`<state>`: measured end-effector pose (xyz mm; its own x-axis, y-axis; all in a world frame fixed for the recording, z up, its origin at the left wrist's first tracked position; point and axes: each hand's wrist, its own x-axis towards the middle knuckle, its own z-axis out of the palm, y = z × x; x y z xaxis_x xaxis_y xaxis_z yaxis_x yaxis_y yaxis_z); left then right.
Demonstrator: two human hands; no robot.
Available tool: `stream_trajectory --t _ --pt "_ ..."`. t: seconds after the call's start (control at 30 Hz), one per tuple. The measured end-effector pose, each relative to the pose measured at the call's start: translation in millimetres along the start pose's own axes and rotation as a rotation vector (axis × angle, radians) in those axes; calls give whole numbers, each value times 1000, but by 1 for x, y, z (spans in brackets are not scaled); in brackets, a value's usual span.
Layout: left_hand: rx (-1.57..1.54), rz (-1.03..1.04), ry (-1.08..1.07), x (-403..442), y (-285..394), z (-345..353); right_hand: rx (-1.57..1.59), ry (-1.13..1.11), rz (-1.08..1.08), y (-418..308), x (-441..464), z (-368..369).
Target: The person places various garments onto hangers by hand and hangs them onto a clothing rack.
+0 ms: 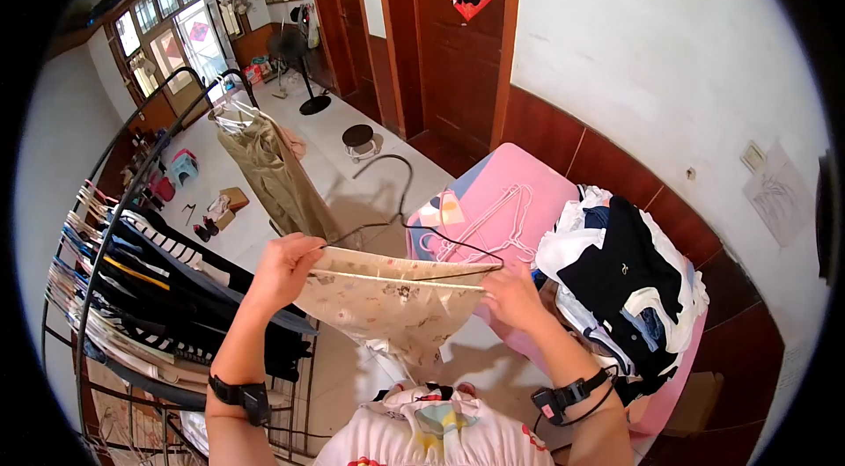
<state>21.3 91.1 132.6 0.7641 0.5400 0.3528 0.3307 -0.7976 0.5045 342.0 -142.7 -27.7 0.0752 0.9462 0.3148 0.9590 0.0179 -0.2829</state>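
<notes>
A cream garment with a small print (387, 306) and an elastic waist, likely trousers or shorts, hangs stretched out before my body. My left hand (285, 272) pinches one end of its waistband. At the other end, my right hand (514, 297) is closed on the waistband. A black hanger (402, 212) sits at the waist opening, its hook standing up above the cloth. The hanger's two ends lie close to my fingers, and its lower part is partly hidden by the fabric.
To the left stands a black metal rack (95, 290) crowded with clothes; an olive garment (275, 168) hangs at its far end. At right, a pink surface (519, 168) bears pink hangers (482, 233) and a clothes pile (625, 277). Beyond are a stool (359, 136) and a fan (308, 70).
</notes>
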Motion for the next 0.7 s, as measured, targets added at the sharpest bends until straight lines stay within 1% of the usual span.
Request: stream_trajectory --t 0.1,0.17,0.23,0.27,0.3,0.37,0.4,0.47,0.53,0.6,0.63,0.67,0.7 --pt "4 -89 0 -9 -13 -2 -35 14 -10 11 2 -8" --pt "67 -31 13 -14 -21 -3 -76 14 1 15 6 -17" --pt "49 -57 18 -17 -23 -3 -97 1 -9 12 13 -24" --pt "34 -74 23 -17 -24 -3 -87 43 -55 12 17 -26" --pt "32 -79 27 -17 -24 -3 -78 85 -102 7 24 -31" --pt "44 -14 34 -18 -24 -2 -66 104 -134 -6 37 -38" --pt "42 -22 36 -19 -24 1 -53 127 -161 -15 45 -42" --pt "-31 -2 66 -19 -25 8 -6 118 -180 -28 58 -41" --pt "-46 -31 93 -19 -27 10 37 114 -197 -40 69 -42" --pt "-62 -57 123 -20 -36 9 145 278 -185 -53 78 -47" --pt "-163 -106 142 -22 -43 8 145 272 -189 -61 84 -52" --pt "-265 -154 162 -24 -50 6 218 435 -96 -71 90 -58" --pt "-267 -161 166 -25 -53 3 292 595 -2 -78 97 -59"
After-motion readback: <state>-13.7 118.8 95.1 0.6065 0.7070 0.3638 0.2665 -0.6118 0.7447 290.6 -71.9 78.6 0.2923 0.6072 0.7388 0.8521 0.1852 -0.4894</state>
